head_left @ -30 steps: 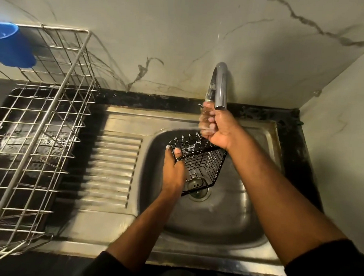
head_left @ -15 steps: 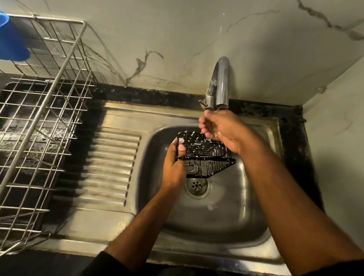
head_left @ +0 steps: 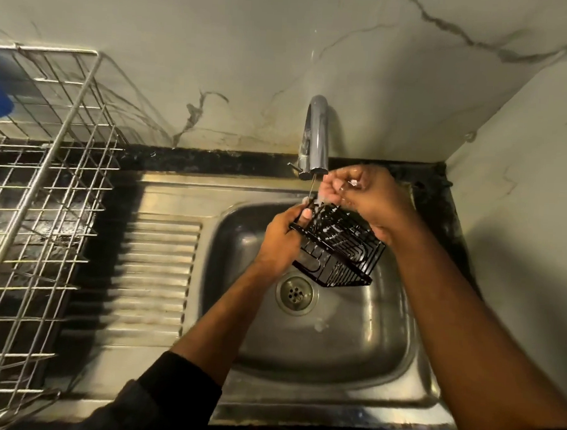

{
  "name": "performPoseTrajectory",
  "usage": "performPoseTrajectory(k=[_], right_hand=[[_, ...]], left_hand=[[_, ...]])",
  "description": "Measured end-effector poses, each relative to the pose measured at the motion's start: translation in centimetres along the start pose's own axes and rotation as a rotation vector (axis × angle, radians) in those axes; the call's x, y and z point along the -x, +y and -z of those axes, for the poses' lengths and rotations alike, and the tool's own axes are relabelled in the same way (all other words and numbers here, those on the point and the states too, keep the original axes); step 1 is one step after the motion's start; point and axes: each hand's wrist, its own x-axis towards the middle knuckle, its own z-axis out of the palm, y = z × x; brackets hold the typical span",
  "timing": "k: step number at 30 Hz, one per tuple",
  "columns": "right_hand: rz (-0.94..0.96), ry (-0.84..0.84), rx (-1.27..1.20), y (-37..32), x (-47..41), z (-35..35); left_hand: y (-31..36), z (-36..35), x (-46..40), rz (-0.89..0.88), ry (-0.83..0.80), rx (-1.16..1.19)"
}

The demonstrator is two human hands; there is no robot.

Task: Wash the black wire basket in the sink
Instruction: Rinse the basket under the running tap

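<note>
moved: black wire basket (head_left: 337, 246) tipped steeper since half a second ago
hands: left hand (head_left: 279, 239) grips rim; right hand (head_left: 367, 199) fingers curled, grip unclear
tip: probably keep rotating under tap (head_left: 316, 138)

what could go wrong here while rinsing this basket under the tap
Only the left hand grips the black wire basket, at one wet corner, so it could slip and drop into the sink. The right hand sits just under the faucet, with fingers near the wire edges, which might snag or scrape them. Water striking the tilted wires may splash out over the rim.
</note>
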Motion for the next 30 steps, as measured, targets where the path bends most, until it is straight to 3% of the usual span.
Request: performPoseTrajectory(k=[3,8,10,13,16,20,25,30], right_hand=[[0.012,-0.049,-0.080,0.4,0.1,0.3],[0.040,0.053,-0.087,0.4,-0.2,0.9],[0.043,0.101,0.024,1.2,-0.1,1.3],[0.102,0.200,0.405,2.6,0.0,2.6],[-0.003,0.046,0.649,4.3,0.9,2.7],[-0.039,0.043,0.538,4.9,2.4,1.7],[-0.164,0.004,0.582,4.1,2.7,0.7],[-0.345,0.084,0.293,4.9,2.9,-0.7]], left_hand=[[0.2,-0.2,-0.8,-0.051,-0.027,-0.086],[0.7,-1.2,-2.1,-0.172,-0.146,-0.321],[0.4,-1.4,-2.9,-0.154,-0.161,-0.335],[0.1,-1.0,-3.6,-0.061,-0.140,-0.225],[0.3,-0.3,-3.5,0.022,-0.092,-0.011],[0.0,0.5,-3.8,0.079,-0.081,0.207],[-0.3,0.1,-3.9,0.109,0.045,0.222],[0.3,-1.2,-4.8,0.150,0.137,0.148]])
